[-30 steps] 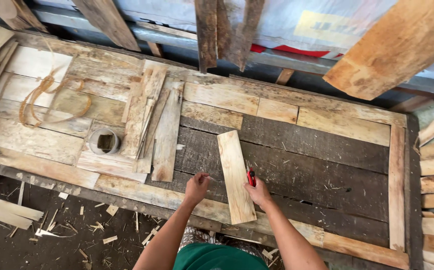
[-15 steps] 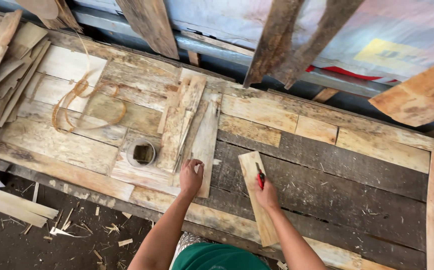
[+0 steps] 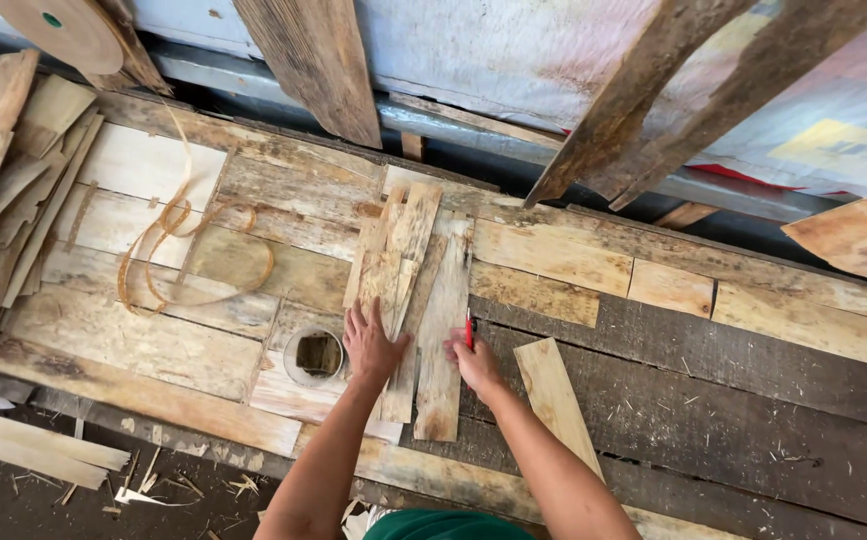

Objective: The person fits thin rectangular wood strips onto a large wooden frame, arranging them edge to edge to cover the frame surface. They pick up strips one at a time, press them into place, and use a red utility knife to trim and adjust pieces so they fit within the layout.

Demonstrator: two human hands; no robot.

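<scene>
My left hand lies flat, fingers spread, on a stack of thin wood slats in the middle of the plank workbench. My right hand holds a red pencil and rests on a longer slat at the stack's right side. A short light board lies just right of my right forearm on the dark planks.
A small round container sits left of my left hand. A curled wood strip lies further left. Loose slats are piled at the far left. Rough boards lean against the wall behind. Offcuts lie below the bench edge.
Both hands have moved left from the short light board to the stack of slats. The board now lies untouched to the right. The view has shifted left and closer.
</scene>
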